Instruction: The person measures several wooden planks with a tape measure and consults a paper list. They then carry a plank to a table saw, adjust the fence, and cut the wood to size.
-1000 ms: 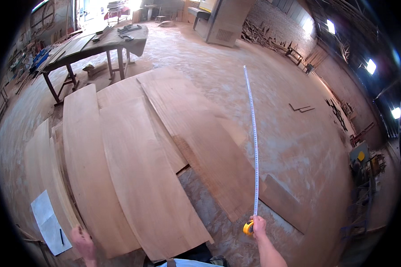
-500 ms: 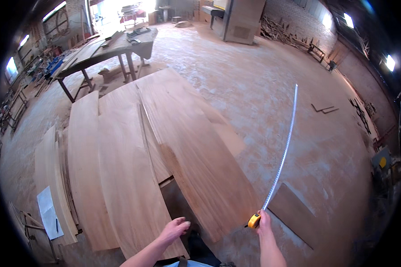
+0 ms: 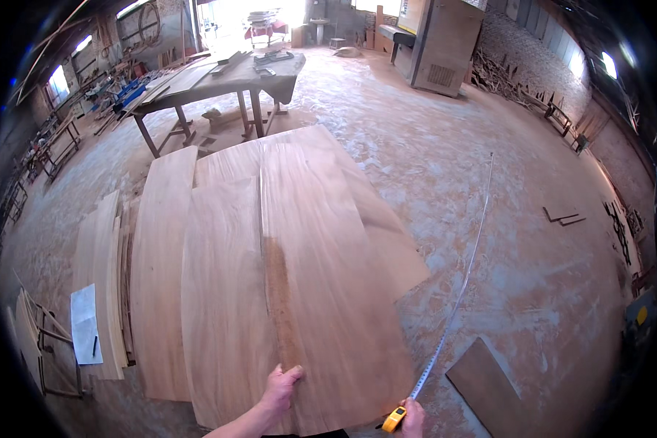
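Yellow tape [image 3: 394, 418] sits clasped in the right hand [image 3: 414, 417], its blade [image 3: 456, 309] stretching forward over the floor [image 3: 540, 270], right of the boards [image 3: 328, 277]. Apart from it, the left hand [image 3: 279, 388] touches the boards near a seam; whether it grips an edge, I cannot tell. Leftward lie paper [image 3: 84, 314] and a pen [image 3: 94, 345]. Beyond stands a table [image 3: 233, 83], then a cabinet [image 3: 449, 44].

Boards [image 3: 336, 292] smooth, matt wood; tape case [image 3: 395, 418] plastic.

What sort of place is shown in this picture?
Probably a woodworking shop: wide boards lie close together, the right hand holds a tape measure, and a table stands beyond.
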Available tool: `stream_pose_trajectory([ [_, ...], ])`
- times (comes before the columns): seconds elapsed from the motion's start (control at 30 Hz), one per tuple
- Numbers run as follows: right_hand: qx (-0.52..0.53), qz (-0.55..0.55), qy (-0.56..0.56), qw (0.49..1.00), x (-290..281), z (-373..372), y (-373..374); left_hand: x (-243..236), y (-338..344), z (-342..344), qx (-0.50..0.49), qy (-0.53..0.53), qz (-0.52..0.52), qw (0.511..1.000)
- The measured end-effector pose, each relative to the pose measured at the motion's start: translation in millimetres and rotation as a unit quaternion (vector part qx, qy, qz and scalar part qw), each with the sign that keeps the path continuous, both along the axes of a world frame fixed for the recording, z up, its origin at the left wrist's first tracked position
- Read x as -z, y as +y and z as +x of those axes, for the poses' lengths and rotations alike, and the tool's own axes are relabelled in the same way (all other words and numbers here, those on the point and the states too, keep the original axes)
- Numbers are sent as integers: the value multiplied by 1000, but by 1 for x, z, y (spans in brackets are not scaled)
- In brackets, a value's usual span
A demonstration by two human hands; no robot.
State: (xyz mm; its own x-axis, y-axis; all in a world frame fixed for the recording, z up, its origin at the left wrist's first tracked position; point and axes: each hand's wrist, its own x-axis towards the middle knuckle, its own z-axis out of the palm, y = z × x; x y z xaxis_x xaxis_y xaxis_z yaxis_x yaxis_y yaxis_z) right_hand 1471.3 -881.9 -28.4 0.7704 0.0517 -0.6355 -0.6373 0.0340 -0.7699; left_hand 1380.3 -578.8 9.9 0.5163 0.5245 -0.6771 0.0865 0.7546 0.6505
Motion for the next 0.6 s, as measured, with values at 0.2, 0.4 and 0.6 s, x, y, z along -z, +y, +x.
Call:
stream_pose_trajectory([
  [0.2,-55,80,41,994,-24,15,49,0,40,-24,-55,-8,63,996],
  [0.4,-185,91,117,971,-30,46,54,8,83,-94,-97,17,139,985],
  [0.6,-185,-50,82,978,15,69,-3,6,102,-151,-113,33,91,989],
])
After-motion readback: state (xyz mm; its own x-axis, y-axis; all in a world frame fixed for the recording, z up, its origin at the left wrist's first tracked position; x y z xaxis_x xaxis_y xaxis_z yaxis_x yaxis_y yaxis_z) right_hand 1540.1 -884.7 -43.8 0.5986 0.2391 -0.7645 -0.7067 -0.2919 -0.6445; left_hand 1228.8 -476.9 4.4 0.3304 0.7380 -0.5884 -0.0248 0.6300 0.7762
